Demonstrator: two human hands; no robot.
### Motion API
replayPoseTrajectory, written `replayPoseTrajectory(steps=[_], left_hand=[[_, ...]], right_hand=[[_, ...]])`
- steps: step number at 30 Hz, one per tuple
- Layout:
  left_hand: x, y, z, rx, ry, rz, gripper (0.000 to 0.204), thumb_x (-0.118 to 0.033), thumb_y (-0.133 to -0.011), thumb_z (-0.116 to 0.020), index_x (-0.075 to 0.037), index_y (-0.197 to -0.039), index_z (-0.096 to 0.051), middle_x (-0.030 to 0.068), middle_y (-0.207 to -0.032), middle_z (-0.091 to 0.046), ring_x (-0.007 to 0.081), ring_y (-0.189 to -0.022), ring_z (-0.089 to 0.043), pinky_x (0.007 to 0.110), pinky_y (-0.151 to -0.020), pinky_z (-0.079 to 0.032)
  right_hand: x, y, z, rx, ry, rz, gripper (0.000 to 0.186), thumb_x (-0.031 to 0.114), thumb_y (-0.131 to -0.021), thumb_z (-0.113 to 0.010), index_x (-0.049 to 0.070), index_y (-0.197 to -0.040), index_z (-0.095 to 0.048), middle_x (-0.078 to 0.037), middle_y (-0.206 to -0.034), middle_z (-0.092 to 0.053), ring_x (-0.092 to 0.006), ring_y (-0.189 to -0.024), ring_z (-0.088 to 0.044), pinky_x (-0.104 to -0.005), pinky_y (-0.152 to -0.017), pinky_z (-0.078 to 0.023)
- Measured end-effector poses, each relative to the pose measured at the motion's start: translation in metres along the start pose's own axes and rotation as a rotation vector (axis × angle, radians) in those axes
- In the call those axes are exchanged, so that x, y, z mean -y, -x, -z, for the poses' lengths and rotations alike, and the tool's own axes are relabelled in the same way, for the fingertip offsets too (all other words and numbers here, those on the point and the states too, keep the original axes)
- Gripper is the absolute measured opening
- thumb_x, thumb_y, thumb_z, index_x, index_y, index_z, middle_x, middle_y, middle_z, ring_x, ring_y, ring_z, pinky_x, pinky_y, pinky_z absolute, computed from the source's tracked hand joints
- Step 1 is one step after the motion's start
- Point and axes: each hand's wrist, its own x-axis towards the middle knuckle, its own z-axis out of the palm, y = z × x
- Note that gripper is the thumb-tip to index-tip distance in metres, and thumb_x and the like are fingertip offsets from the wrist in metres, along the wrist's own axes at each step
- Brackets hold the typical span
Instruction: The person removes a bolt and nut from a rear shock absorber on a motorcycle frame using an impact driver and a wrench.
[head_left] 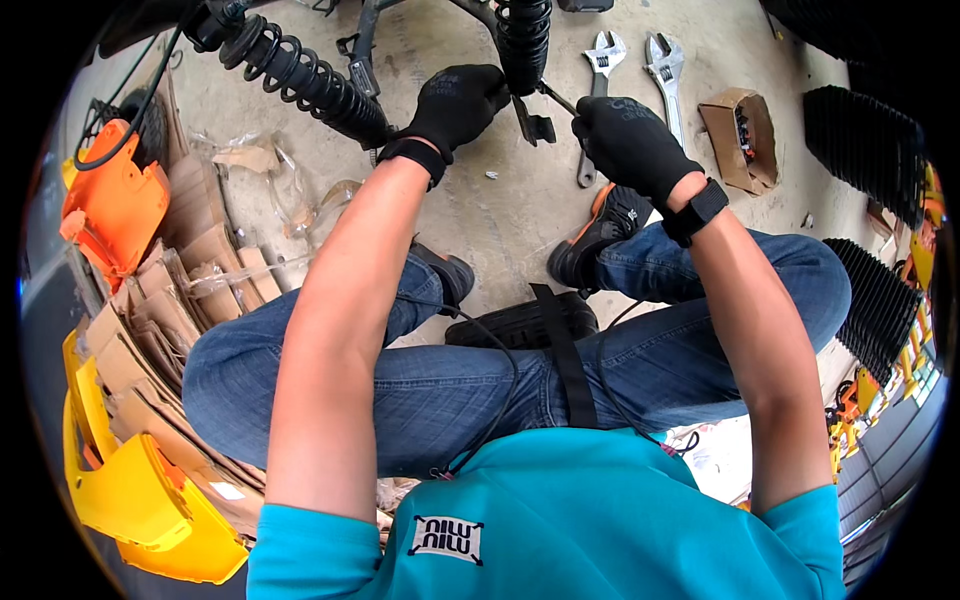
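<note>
My gloved left hand (458, 105) is closed beside the lower end of the central coil-spring shock (520, 40); what its fingers hold is hidden. A black metal bracket (535, 125) hangs just right of it. My gloved right hand (625, 140) grips a thin metal tool (558, 100) whose far end reaches the bottom of that shock. A second shock (305, 85) slants down to the left, toward my left wrist, from the dark tubular frame (365, 25). Two adjustable wrenches (602, 62) (664, 70) lie on the concrete floor above and behind my right hand.
A small cardboard box (740, 140) holds small parts at right, near black ribbed pieces (860, 150). Flattened cardboard (220, 280), plastic wrap, orange panels (115, 200) and yellow panels (150, 490) are at left. My crossed legs frame a black padded item (480, 330).
</note>
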Motion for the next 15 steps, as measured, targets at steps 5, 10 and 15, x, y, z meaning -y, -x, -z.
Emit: replayPoseTrajectory(steps=[5,10,15], left_hand=[[0.007,0.002,0.005,0.136,0.193,0.108,0.02,-0.03,-0.082,-0.065,-0.01,-0.084,-0.068,0.0123,-0.08,-0.066,0.0327,-0.078,-0.062,0.044,-0.071,-0.049],[0.002,0.006,0.0,-0.015,0.041,0.01,0.018,-0.028,-0.082,-0.065,-0.01,-0.084,-0.067,0.0129,-0.078,-0.065,0.0329,-0.081,-0.061,0.044,-0.072,-0.049],[-0.01,0.009,-0.005,-0.115,-0.068,-0.004,0.014,-0.023,-0.08,-0.066,-0.01,-0.084,-0.065,0.0124,-0.076,-0.064,0.0324,-0.082,-0.059,0.044,-0.072,-0.048]], right_hand=[[0.004,0.004,-0.008,-0.066,-0.004,0.052,0.017,0.018,-0.087,-0.053,0.002,-0.086,-0.06,-0.019,-0.073,-0.063,-0.0365,-0.072,-0.063,-0.0447,-0.065,-0.05],[0.011,0.006,-0.009,-0.026,-0.064,-0.014,0.016,0.018,-0.089,-0.052,0.003,-0.087,-0.055,-0.022,-0.076,-0.06,-0.0409,-0.076,-0.058,-0.0489,-0.066,-0.045],[0.007,0.008,-0.01,-0.077,-0.028,0.017,0.018,0.019,-0.088,-0.052,0.003,-0.086,-0.059,-0.019,-0.073,-0.063,-0.0366,-0.073,-0.063,-0.0457,-0.065,-0.05]])
